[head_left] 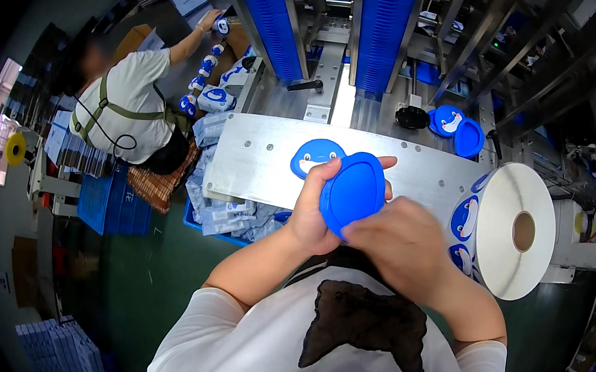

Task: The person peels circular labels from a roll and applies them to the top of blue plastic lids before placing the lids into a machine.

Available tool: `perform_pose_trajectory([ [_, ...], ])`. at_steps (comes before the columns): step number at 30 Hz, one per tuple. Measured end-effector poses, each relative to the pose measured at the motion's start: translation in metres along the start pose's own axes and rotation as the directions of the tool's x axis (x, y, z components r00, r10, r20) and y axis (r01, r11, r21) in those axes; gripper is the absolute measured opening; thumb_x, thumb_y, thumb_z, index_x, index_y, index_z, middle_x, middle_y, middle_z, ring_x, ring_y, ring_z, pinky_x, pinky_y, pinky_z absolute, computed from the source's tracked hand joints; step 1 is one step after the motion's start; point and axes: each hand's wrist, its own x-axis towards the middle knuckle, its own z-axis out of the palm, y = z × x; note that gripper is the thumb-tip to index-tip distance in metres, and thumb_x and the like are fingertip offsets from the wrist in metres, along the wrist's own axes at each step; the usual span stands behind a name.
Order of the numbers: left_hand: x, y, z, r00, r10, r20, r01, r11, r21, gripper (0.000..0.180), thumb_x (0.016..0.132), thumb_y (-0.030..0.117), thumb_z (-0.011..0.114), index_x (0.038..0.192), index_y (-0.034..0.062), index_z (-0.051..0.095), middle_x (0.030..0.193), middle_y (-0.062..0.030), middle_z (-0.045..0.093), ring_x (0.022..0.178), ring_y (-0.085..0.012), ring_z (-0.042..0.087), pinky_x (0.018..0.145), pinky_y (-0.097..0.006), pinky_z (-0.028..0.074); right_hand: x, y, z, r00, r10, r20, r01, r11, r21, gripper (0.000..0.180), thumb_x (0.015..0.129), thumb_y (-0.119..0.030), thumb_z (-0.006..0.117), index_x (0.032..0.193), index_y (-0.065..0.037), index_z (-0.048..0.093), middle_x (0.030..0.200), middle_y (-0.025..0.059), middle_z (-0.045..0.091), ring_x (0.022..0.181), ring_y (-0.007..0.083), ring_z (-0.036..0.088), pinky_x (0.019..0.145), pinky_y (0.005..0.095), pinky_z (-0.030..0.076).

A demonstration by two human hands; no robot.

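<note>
My left hand (313, 214) is closed around a blue oval plastic lid (354, 189), thumb on its near face and fingertips showing past its far edge. The lid is tilted, with a raised rim facing me. At its lower right edge is my right hand (409, 248), smeared by motion, so its grip on the lid is unclear. Just behind the lid, a blue oval piece with a cartoon face (316, 155) lies on the metal plate (255, 170). Right of my right hand stands a large white roll of labels (531, 192) with blue cartoon stickers along its edge.
Tall stacks of blue lids (384, 33) rise in metal guides behind the plate. More blue lids (470, 138) lie at the back right. A blue crate of packets (234, 219) sits below the plate's left side. Another person (132, 84) reaches toward a row of packs at far left.
</note>
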Motion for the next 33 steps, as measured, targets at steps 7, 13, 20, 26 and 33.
perform_pose_trajectory([
  [7, -0.004, 0.0, -0.012, 0.992, -0.041, 0.121, 0.052, 0.995, -0.09, 0.07, 0.092, 0.052, 0.034, 0.135, -0.0022, 0.042, 0.099, -0.0132, 0.061, 0.085, -0.0222, 0.061, 0.077, -0.036, 0.051, 0.0, 0.001, -0.03, 0.998, 0.057, -0.007, -0.058, 0.995, -0.078, 0.023, 0.066, -0.004, 0.071, 0.088, -0.011, 0.069, 0.087, 0.0017, 0.066, 0.072, 0.0215, 0.058, 0.064, 0.0322, 0.045],
  [13, 0.002, -0.001, -0.008, 0.999, 0.007, -0.047, -0.004, 0.998, 0.069, 0.069, 0.092, 0.051, 0.034, 0.134, -0.0026, 0.043, 0.098, -0.0132, 0.062, 0.086, -0.0213, 0.061, 0.077, -0.033, 0.05, -0.009, 0.007, 0.005, 0.999, -0.005, 0.054, 0.005, 1.0, 0.01, 0.026, 0.066, -0.003, 0.072, 0.091, -0.008, 0.069, 0.087, 0.0015, 0.066, 0.075, 0.0203, 0.058, 0.066, 0.0317, 0.046],
  [20, -0.006, 0.004, -0.013, 0.998, 0.02, 0.063, -0.023, 0.998, 0.054, 0.072, 0.09, 0.054, 0.035, 0.136, -0.0007, 0.04, 0.098, -0.0128, 0.06, 0.089, -0.0223, 0.061, 0.073, -0.037, 0.055, -0.007, 0.001, -0.037, 0.983, 0.145, -0.117, -0.142, 0.989, 0.027, 0.025, 0.065, 0.002, 0.074, 0.089, -0.006, 0.07, 0.085, 0.0044, 0.067, 0.071, 0.0228, 0.056, 0.063, 0.0323, 0.046],
  [26, -0.005, 0.001, 0.004, 0.977, 0.204, -0.058, -0.191, 0.966, 0.172, 0.079, 0.088, 0.06, 0.034, 0.139, -0.001, 0.035, 0.101, -0.0148, 0.059, 0.097, -0.0274, 0.059, 0.085, -0.039, 0.05, -0.019, -0.002, 0.001, 0.983, 0.149, -0.106, -0.147, 0.989, 0.033, 0.025, 0.069, -0.006, 0.075, 0.093, -0.011, 0.069, 0.086, 0.0014, 0.064, 0.074, 0.0213, 0.055, 0.063, 0.0324, 0.047],
  [33, -0.009, -0.016, -0.007, 0.947, 0.281, 0.156, -0.285, 0.959, 0.004, 0.082, 0.082, 0.032, 0.066, 0.146, 0.0093, 0.02, 0.126, -0.0123, 0.047, 0.118, -0.0308, 0.053, 0.101, -0.044, 0.044, -0.028, 0.007, 0.015, 0.989, 0.064, -0.132, -0.085, 0.982, -0.166, 0.027, 0.069, -0.006, 0.069, 0.096, -0.008, 0.066, 0.093, 0.0038, 0.062, 0.079, 0.0221, 0.06, 0.062, 0.0309, 0.051],
])
